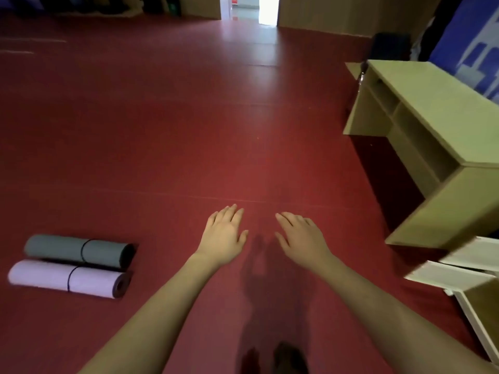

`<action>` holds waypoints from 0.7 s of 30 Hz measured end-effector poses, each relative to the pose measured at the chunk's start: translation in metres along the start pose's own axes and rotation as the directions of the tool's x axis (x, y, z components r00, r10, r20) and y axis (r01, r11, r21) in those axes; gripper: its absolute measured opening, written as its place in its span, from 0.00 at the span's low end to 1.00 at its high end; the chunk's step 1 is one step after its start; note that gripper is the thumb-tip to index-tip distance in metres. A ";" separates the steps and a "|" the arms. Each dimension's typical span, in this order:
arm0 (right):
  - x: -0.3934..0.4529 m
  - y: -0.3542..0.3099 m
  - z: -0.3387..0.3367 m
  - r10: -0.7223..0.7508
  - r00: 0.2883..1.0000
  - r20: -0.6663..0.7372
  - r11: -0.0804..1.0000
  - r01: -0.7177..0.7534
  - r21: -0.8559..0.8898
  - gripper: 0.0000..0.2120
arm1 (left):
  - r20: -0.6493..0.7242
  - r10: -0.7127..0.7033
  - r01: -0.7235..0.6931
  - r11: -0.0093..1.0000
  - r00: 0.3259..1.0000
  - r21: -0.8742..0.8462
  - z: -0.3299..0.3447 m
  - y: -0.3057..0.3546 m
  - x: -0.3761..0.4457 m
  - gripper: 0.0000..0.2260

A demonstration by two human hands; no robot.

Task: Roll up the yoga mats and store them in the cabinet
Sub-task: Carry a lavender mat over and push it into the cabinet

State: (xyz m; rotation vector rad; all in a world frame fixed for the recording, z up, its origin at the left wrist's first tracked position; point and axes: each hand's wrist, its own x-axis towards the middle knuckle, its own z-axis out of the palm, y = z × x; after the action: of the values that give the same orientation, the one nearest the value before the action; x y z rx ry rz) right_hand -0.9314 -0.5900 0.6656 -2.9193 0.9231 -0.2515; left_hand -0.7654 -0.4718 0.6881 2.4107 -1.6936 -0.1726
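On floor (pixel 162 130) at left: 2 rolled mats (pixel 75 265); both hands (pixel 263 236) flat, holding nothing.

Two rolled mats (pixel 75 265) lie left of empty, outstretched hands (pixel 224 236).

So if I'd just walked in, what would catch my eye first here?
Probably the two bare arms stretched out over the red floor, left hand and right hand open and holding nothing. Next, the rolled grey yoga mat and rolled lilac yoga mat, side by side at lower left.
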 end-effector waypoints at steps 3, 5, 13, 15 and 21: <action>0.041 -0.026 0.011 -0.027 1.000 0.010 1.000 0.027 -0.006 0.23 | -0.021 -0.043 0.043 0.999 0.999 -0.011 -0.006 -0.047 0.011 0.26; 0.071 -0.040 0.021 -0.048 0.999 0.018 0.999 0.049 -0.016 0.24 | -0.020 -0.072 0.072 0.997 0.997 -0.002 -0.010 -0.077 0.022 0.26; 0.220 -0.092 0.065 -0.026 1.000 0.009 0.998 0.026 0.052 0.22 | 0.014 -0.097 0.095 0.992 0.995 0.081 -0.043 -0.210 0.112 0.26; 0.256 -0.106 0.072 -0.014 1.000 0.013 0.997 0.013 0.076 0.22 | 0.041 -0.099 0.095 0.991 0.994 0.097 -0.050 -0.243 0.133 0.25; 0.348 -0.154 0.085 -0.027 0.999 0.021 0.997 0.026 0.066 0.22 | 0.069 -0.149 0.143 0.986 0.986 0.087 -0.068 -0.341 0.174 0.25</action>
State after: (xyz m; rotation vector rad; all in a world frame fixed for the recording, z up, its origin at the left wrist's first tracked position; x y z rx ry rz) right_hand -0.5491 -0.6632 0.6461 -2.8701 0.8567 -0.2464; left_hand -0.3793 -0.5172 0.6810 2.6211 -1.5826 -0.2216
